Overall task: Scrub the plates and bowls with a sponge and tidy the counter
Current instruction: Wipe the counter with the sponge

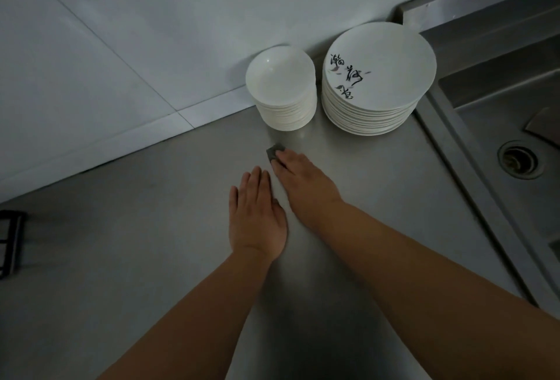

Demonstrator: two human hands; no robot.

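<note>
- The steel tabletop (127, 258) filled the lower and middle part of the frame, and both bare forearms reached up onto it from the bottom edge.
- The right hand (306, 182) lay palm down just above the centre of the frame, fingers straight and close together, their tips pressing on a small dark grey sponge (273, 151).
- Only one corner of the sponge showed beyond the fingertips. It lay flat on the tabletop, just below the stack of bowls and apart from it.
- The left hand (257, 219) rested flat on the tabletop just below and to the left of the right one, fingers straight and together, holding nothing.
- The stack of white bowls (281, 88) stood at the back of the tabletop against the tiled wall (91, 46), above the centre of the frame.
- The stack of white plates (378, 82) stood just to the right of the bowls, very close to them. The top plate bore dark brush lettering and small leaf marks.
- The steel sink (485, 125) ran down the right side of the frame, its round drain (518, 160) at the right edge. The plates stood near its rim.
- A dark frame-like object (10, 243) was cut off at the left edge; what it was could not be told.
</note>
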